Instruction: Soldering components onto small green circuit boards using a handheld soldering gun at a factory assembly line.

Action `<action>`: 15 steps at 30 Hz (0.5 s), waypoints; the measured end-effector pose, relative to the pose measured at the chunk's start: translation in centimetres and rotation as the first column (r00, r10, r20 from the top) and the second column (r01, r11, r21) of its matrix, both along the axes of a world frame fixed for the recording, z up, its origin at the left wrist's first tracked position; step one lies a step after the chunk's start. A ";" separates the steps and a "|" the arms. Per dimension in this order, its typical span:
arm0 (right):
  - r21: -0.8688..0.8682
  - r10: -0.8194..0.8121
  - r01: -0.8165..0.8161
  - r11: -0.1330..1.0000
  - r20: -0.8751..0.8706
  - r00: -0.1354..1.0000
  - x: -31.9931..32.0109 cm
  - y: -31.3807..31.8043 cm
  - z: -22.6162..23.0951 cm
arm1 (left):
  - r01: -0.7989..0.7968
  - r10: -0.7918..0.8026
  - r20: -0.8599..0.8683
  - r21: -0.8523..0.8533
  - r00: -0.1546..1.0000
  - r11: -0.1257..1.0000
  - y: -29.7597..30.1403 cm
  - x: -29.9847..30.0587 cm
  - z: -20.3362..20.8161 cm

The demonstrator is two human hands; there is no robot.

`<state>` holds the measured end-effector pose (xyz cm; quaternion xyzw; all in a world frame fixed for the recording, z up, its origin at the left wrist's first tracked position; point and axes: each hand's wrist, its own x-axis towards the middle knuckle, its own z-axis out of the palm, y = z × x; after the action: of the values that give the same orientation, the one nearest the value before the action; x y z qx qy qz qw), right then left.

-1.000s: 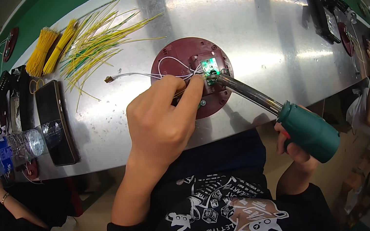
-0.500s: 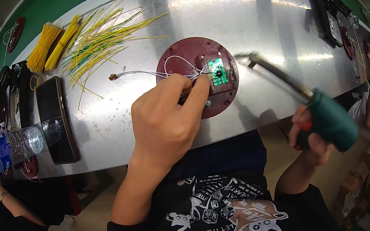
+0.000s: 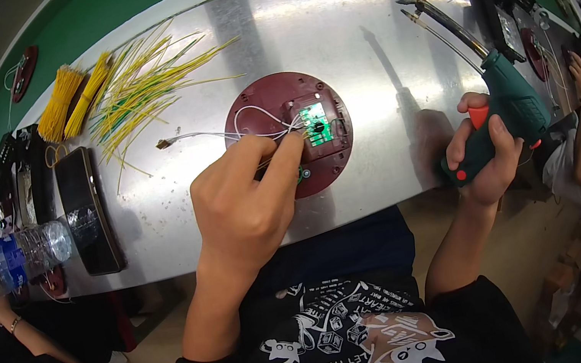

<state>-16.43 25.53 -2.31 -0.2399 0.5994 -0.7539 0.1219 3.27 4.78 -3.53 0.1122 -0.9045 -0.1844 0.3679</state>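
On the metal table lies a round dark red plastic housing (image 3: 256,97) with a small green circuit board (image 3: 315,124) in its raised square part. White wires (image 3: 252,110) loop over the housing, and one run ends in a small connector (image 3: 165,144) to the left. My left hand (image 3: 247,197) is closed in a pinch beside the board, at the wire ends; its fingertips hide exactly what they grip. Out to the right, my right hand (image 3: 484,155) is wrapped round the handle of a green soldering gun (image 3: 512,92) with a red trigger, its tip pointing up-left, apart from the board.
Loose yellow and green wires (image 3: 142,91) and yellow bundles (image 3: 61,101) lie at the far left. A phone (image 3: 87,209) and a plastic bottle (image 3: 27,251) are at the left. Black devices (image 3: 499,20) stand far right. Other people sit at both sides.
The soldering gun in my right hand has moved up and right, away from the board, its tip raised. My left hand and the housing appear slightly further left in view.
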 end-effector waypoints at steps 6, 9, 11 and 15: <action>0.000 -0.026 0.026 1.000 -0.016 1.000 0.2 -0.3 0.1 | -0.001 0.001 -0.016 -0.012 1.000 1.000 0.0 -0.4 0.0; -0.001 -0.024 0.024 1.000 -0.014 1.000 0.1 -0.3 0.3 | -0.003 0.002 -0.022 -0.023 1.000 1.000 0.0 -0.5 0.0; 0.003 -0.020 0.020 1.000 -0.010 1.000 0.1 -0.3 0.3 | -0.007 0.007 -0.017 -0.019 1.000 1.000 0.0 -0.5 -0.1; 0.003 -0.006 0.006 1.000 -0.022 1.000 0.0 -0.1 0.2 | -0.009 0.009 -0.006 -0.013 1.000 1.000 0.0 -0.5 -0.1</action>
<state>-16.43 25.39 -2.14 -0.2462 0.6023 -0.7508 0.1134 2.76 4.79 -3.64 0.1134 -0.9042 -0.1769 0.3719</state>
